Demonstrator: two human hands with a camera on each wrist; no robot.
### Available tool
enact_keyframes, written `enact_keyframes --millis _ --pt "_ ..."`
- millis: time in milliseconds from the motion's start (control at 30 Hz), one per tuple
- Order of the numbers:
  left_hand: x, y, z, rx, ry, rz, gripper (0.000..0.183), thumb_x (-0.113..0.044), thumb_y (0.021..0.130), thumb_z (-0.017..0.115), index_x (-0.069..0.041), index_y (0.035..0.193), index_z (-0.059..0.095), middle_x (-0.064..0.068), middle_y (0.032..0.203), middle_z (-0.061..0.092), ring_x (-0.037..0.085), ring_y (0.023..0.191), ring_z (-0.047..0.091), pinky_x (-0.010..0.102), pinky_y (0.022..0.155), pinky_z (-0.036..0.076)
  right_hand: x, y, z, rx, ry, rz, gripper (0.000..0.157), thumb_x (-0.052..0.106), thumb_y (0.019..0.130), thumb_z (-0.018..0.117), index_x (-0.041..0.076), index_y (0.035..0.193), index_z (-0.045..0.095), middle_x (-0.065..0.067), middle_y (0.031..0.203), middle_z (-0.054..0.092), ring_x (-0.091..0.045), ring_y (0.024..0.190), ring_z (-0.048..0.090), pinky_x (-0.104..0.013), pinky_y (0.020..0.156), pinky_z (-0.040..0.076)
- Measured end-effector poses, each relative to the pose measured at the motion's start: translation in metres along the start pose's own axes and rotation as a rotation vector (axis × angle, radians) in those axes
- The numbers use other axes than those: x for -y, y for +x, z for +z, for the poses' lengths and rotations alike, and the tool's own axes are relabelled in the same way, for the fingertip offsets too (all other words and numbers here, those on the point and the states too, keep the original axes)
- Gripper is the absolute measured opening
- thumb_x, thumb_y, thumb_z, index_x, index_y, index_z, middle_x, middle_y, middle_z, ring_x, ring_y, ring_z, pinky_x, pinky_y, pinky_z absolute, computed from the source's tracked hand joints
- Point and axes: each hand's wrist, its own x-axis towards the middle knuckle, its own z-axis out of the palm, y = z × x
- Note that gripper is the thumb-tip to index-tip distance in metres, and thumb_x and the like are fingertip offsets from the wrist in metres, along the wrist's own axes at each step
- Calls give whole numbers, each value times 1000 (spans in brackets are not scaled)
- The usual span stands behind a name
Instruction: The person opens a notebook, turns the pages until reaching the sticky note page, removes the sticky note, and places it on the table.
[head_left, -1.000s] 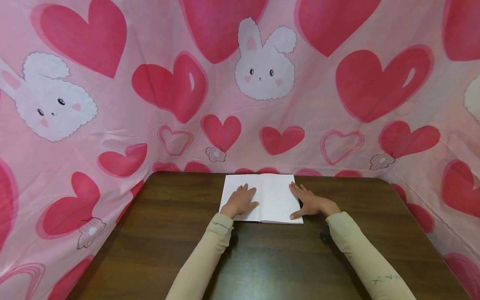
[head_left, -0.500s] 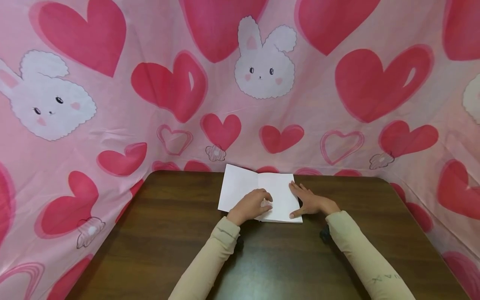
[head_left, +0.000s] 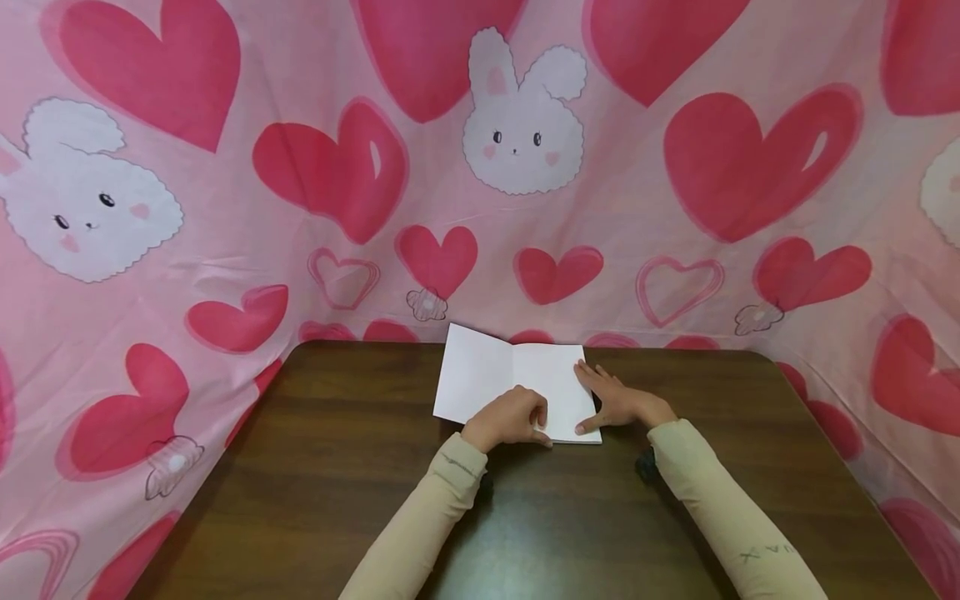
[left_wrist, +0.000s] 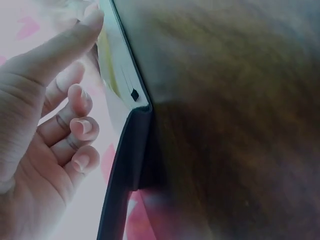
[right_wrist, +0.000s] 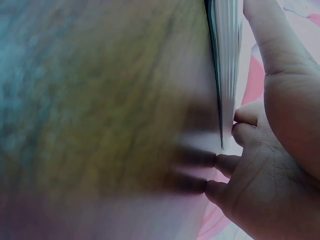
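An open notebook (head_left: 472, 375) with blank white pages and a dark cover (left_wrist: 127, 165) lies at the far side of the table. Its left half tilts up off the wood. My left hand (head_left: 508, 417) is at the near edge of the right-hand pages, thumb and forefinger pinching at the page edges (left_wrist: 120, 60), the other fingers curled loosely. A small dark tab (left_wrist: 134, 95) shows beside the spine. Spread over the notebook's right margin, my right hand (head_left: 618, 400) rests with its thumb on the page and its fingers along the outer edge.
The dark brown wooden table (head_left: 360, 467) reaches from the notebook toward me. Behind it and at both sides hangs a pink cloth (head_left: 450, 183) with hearts and rabbit faces, close to the table's back edge.
My left hand has left the left page, where it lay flat, and moved right to the near page edge, its fingers curling. The notebook's left half has risen. My right hand stays put.
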Motion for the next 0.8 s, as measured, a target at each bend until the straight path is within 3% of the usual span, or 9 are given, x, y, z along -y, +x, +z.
enact_keyframes --millis 800 --pt "-2 -7 -9 14 -65 15 21 -21 85 84 -14 75 67 -8 64 55 4 61 48 14 59 40 0 -1 -2 -20 26 5 123 47 80 84 -6 160 7 -29 167 0 -58 150 -3 -76 114 4"
